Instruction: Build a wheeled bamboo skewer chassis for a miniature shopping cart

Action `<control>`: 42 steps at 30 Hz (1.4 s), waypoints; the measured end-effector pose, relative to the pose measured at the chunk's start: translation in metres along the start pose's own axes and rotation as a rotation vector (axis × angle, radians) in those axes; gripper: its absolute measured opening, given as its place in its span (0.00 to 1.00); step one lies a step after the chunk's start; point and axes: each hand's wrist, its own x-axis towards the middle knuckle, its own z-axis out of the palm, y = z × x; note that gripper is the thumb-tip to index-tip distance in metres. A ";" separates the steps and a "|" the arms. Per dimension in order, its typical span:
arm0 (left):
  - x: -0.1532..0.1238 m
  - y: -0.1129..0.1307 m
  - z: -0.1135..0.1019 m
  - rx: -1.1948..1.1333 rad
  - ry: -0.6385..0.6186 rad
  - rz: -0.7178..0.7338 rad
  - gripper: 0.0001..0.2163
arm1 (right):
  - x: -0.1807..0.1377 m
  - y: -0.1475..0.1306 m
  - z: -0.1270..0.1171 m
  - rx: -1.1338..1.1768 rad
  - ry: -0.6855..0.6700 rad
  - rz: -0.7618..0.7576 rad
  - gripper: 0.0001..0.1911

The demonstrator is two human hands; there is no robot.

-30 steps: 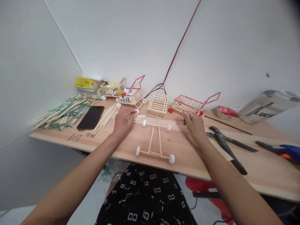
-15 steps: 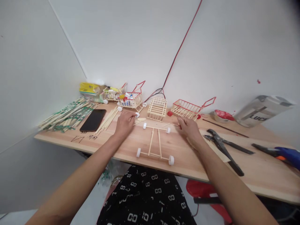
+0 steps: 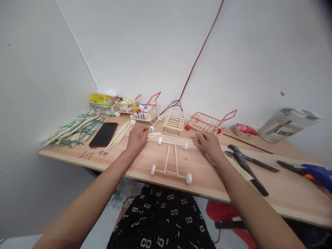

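A wheeled frame of thin wooden sticks (image 3: 171,157) with white wheels at its corners lies on the table between my hands. My left hand (image 3: 137,137) rests left of its far end, fingers bent together, beside some short cut sticks (image 3: 155,135) and a white wheel (image 3: 151,129). Whatever it may hold is hidden. To the right, my right hand (image 3: 206,141) has thumb and fingers pinched at the tabletop, close to a small bit of stick (image 3: 193,140); whether it grips that piece is unclear. A stick basket (image 3: 173,122) stands just beyond the frame.
Along the wall stand a red-rimmed stick cart (image 3: 206,120) and two filled carts (image 3: 144,113). Leftward lie a phone (image 3: 103,135), loose sticks (image 3: 119,134) and wrapped sticks (image 3: 75,129). Rightward are pliers (image 3: 243,162), a blue glue gun (image 3: 311,171) and a tub of red paint (image 3: 246,130).
The view has shifted slightly. My left hand has drawn back a little from the white wheel, which shows more fully now. My right hand stays nearly in place.
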 end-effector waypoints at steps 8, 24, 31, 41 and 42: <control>0.000 0.003 -0.003 -0.019 -0.005 -0.002 0.10 | 0.000 -0.003 0.000 -0.013 -0.018 -0.010 0.15; 0.001 -0.002 0.000 -0.011 0.007 -0.008 0.05 | 0.000 0.002 -0.002 0.009 0.115 0.012 0.20; 0.000 -0.007 0.003 0.000 0.018 -0.028 0.09 | 0.002 0.008 0.001 0.038 0.081 -0.019 0.12; 0.001 -0.007 0.002 -0.040 -0.008 -0.022 0.07 | 0.001 0.002 -0.001 0.009 0.056 0.038 0.15; 0.001 -0.006 0.002 -0.041 -0.011 -0.017 0.07 | 0.001 0.002 -0.001 0.012 0.058 0.050 0.17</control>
